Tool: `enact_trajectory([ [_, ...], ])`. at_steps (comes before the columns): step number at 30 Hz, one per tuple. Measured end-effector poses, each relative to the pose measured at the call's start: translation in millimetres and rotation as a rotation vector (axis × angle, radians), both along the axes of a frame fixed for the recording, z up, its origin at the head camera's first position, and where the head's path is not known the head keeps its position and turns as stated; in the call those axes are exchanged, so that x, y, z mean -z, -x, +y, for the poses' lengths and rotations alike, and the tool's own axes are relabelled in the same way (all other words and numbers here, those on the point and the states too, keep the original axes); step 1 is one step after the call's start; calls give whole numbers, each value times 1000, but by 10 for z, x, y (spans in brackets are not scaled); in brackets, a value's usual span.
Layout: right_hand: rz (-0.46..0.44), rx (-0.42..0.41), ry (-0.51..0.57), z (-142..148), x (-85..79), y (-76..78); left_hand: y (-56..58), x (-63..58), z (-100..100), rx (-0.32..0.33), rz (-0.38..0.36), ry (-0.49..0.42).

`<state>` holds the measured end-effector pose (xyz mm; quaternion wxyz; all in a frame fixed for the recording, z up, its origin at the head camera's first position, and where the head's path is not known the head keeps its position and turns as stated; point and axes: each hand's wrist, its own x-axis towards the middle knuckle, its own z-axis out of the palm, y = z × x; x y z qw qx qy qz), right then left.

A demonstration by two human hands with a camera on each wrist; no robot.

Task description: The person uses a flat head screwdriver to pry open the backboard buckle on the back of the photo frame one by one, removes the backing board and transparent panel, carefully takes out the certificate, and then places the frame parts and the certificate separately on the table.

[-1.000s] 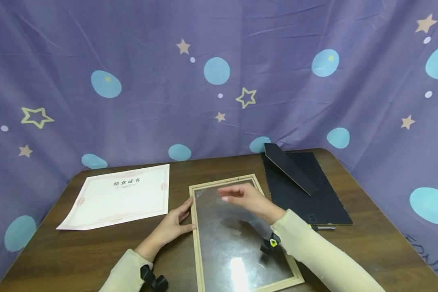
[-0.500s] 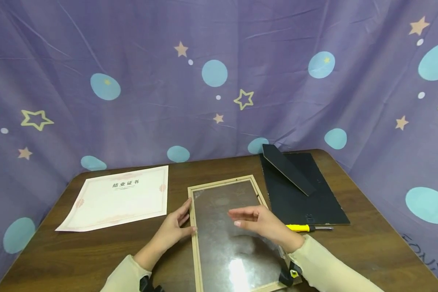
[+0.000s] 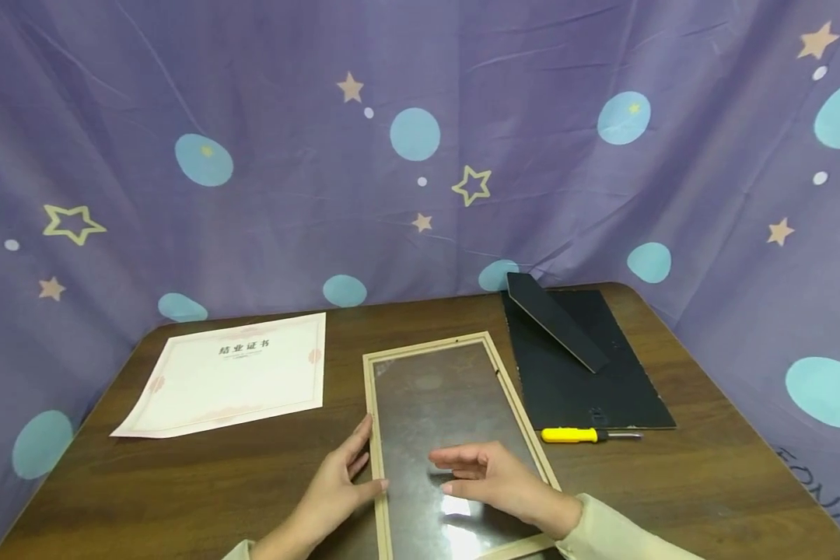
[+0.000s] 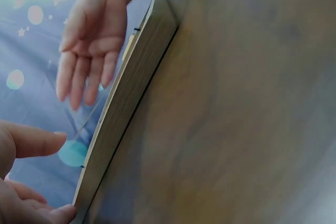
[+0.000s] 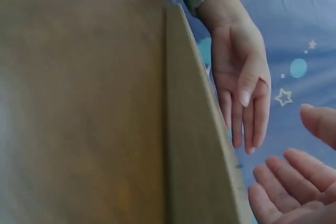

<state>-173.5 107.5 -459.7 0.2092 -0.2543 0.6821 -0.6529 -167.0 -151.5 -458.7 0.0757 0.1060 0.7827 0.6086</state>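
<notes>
A light wooden picture frame lies on the table with a clear, reflective pane inside its rim. My left hand is at the frame's left side, fingers loosely extended, the fingertips at the rim. Over the lower part of the pane hovers my right hand, its fingers nearly straight and holding nothing. In the left wrist view the frame's outer side stands between the table and both hands. The right wrist view shows my right hand palm up-facing with spread thumb, apart from the frame's side.
A white certificate sheet lies at the left of the brown table. To the right lies a black backing board with its stand leg raised. A yellow-handled screwdriver sits just in front of the board. A purple patterned curtain hangs behind.
My right hand has moved over the pane toward the near end, uncovering the screwdriver. My left hand has slid nearer along the frame's left side. The frame stays in place.
</notes>
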Motion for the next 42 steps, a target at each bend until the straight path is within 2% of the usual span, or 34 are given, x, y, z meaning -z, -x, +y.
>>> enact_trajectory([
  [6, -43, -19, -2, -42, 57, -96, -90, 49, 52, -42, -68, -104],
  [12, -46, 1, 7, -63, 107, -146, -152, 123, 114, -37, -27, -32],
  [16, 60, -8, -13, -64, 155, -182, -226, 151, 162, -50, -10, -17],
  [22, 282, -45, -63, -81, 216, -223, -298, 172, 215, -82, -12, -89],
  [27, 380, -41, -113, -87, 223, -242, -291, 175, 248, -113, -36, -166],
  [29, 381, -32, -117, -86, 227, -244, -280, 174, 266, -126, -38, -186],
  [33, 325, 0, -90, -97, 241, -248, -276, 156, 282, -146, -31, -173],
  [37, 274, 30, -62, -116, 251, -257, -317, 137, 253, -135, -24, -87],
  [42, 255, 32, -37, -133, 244, -266, -400, 173, 202, -96, -5, 33],
])
